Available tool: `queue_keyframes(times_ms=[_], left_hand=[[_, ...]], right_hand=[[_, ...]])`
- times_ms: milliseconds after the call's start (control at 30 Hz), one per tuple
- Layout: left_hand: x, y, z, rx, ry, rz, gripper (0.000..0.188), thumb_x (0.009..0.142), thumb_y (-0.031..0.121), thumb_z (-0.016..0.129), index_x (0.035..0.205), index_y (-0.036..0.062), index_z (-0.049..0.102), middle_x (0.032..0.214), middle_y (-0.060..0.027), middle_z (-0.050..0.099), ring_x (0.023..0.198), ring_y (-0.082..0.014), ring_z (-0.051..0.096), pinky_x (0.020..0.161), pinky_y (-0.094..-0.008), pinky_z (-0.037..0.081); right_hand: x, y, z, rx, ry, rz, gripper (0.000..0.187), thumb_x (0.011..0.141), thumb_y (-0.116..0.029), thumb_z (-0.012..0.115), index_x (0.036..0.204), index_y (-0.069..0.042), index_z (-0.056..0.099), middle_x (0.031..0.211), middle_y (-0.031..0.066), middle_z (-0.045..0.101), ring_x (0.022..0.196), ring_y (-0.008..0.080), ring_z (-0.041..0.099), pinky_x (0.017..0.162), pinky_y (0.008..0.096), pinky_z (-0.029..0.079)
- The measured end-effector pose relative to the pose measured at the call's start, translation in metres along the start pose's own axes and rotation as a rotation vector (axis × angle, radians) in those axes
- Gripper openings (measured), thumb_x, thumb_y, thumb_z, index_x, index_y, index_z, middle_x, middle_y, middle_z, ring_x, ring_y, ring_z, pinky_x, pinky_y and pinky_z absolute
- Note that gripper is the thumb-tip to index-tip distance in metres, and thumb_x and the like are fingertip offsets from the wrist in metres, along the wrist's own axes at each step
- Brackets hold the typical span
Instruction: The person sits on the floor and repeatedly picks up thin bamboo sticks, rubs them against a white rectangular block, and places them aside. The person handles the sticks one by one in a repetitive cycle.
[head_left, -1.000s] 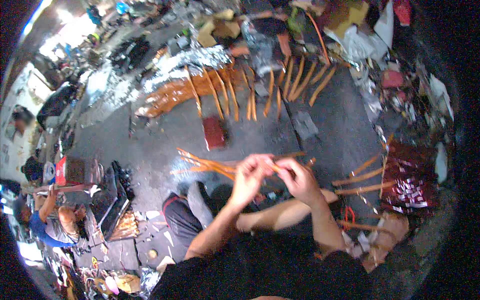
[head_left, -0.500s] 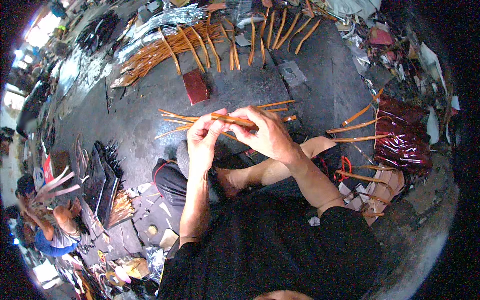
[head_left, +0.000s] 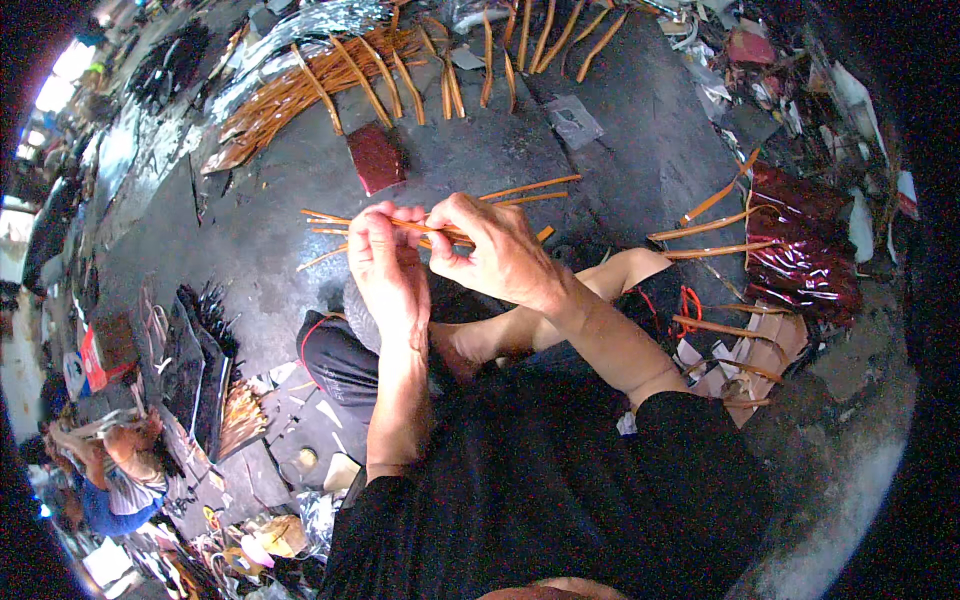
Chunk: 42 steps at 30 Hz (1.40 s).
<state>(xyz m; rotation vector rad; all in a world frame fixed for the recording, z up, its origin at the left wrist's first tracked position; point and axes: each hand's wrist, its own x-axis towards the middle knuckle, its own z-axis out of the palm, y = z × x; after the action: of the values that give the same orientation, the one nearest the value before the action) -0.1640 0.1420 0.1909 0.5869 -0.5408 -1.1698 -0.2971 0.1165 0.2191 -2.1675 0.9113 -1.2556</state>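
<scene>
A narrow glossy brown strip [head_left: 412, 225] runs between my two hands, above the dark floor. My left hand [head_left: 388, 270] has its thumb and fingers closed around the strip's left part. My right hand [head_left: 495, 245] pinches it further right, close to the left fingers. The strip's right part is hidden by my right hand. Beneath and behind the hands lie several more brown strips [head_left: 535, 187], fanned out and crossing each other. Just beyond them is a small dark red sheet piece [head_left: 375, 160] on the floor.
A row of brown strips [head_left: 487, 60] lies at the far side, beside a brown bundle [head_left: 310, 95] and silver strips [head_left: 290, 45]. At right, strips rest against a glossy dark red sheet [head_left: 800, 240] and cardboard [head_left: 760, 350]. Black sheets [head_left: 190, 370] and another person [head_left: 120, 475] are at left.
My right hand has shifted left, nearer to my left hand, and its fingers are drawn in more tightly. The left fingers point more upward. The whole view has shifted slightly.
</scene>
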Motion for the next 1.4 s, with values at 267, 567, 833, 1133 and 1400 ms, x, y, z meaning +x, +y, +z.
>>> queue_keyframes(times_ms=[267, 567, 833, 1133, 1400], left_hand=[[0.018, 0.018, -0.013, 0.004, 0.186, 0.011, 0.026, 0.095, 0.026, 0.059, 0.114, 0.0101, 0.054, 0.106, -0.0014, 0.06, 0.1, -0.0155, 0.056, 0.084, -0.0284, 0.048], [0.044, 0.034, -0.052, -0.066, 0.15, 0.061, 0.027, 0.093, 0.023, 0.062, 0.114, 0.0071, 0.057, 0.105, -0.0024, 0.062, 0.097, -0.0167, 0.06, 0.08, -0.0266, 0.054], [0.066, 0.071, -0.084, -0.099, 0.223, 0.157, 0.024, 0.094, 0.021, 0.059, 0.108, 0.0022, 0.057, 0.099, -0.0058, 0.061, 0.091, -0.0134, 0.06, 0.079, -0.0235, 0.054], [0.085, 0.097, -0.145, -0.172, 0.078, 0.115, 0.024, 0.091, 0.021, 0.062, 0.106, 0.003, 0.058, 0.1, -0.0052, 0.063, 0.09, -0.0124, 0.062, 0.075, -0.0241, 0.056], [0.095, 0.116, -0.178, -0.192, 0.005, 0.112, 0.025, 0.09, 0.022, 0.062, 0.106, 0.0043, 0.058, 0.098, -0.0045, 0.064, 0.089, -0.0118, 0.063, 0.075, -0.0242, 0.057]], right_hand=[[-0.017, 0.015, -0.025, -0.064, -0.039, -0.012, 0.021, 0.076, -0.004, 0.07, 0.091, -0.005, 0.055, 0.081, 0.0107, 0.064, 0.073, 0.0278, 0.067, 0.063, 0.0358, 0.054], [-0.03, 0.019, -0.044, -0.117, -0.058, -0.001, 0.02, 0.073, -0.002, 0.071, 0.089, -0.005, 0.059, 0.081, 0.0096, 0.066, 0.071, 0.0256, 0.068, 0.061, 0.0341, 0.054], [-0.049, 0.025, -0.058, -0.183, -0.089, -0.022, 0.019, 0.073, 0.0, 0.07, 0.087, -0.005, 0.058, 0.079, 0.0076, 0.064, 0.068, 0.0234, 0.066, 0.058, 0.034, 0.051], [-0.057, 0.022, -0.072, -0.191, -0.056, 0.047, 0.019, 0.072, -0.004, 0.071, 0.087, -0.006, 0.06, 0.08, 0.006, 0.067, 0.071, 0.0223, 0.068, 0.063, 0.0322, 0.055], [-0.066, 0.023, -0.083, -0.241, -0.087, 0.089, 0.02, 0.072, -0.003, 0.071, 0.087, -0.006, 0.059, 0.081, 0.0061, 0.067, 0.072, 0.0224, 0.068, 0.064, 0.0328, 0.055]])
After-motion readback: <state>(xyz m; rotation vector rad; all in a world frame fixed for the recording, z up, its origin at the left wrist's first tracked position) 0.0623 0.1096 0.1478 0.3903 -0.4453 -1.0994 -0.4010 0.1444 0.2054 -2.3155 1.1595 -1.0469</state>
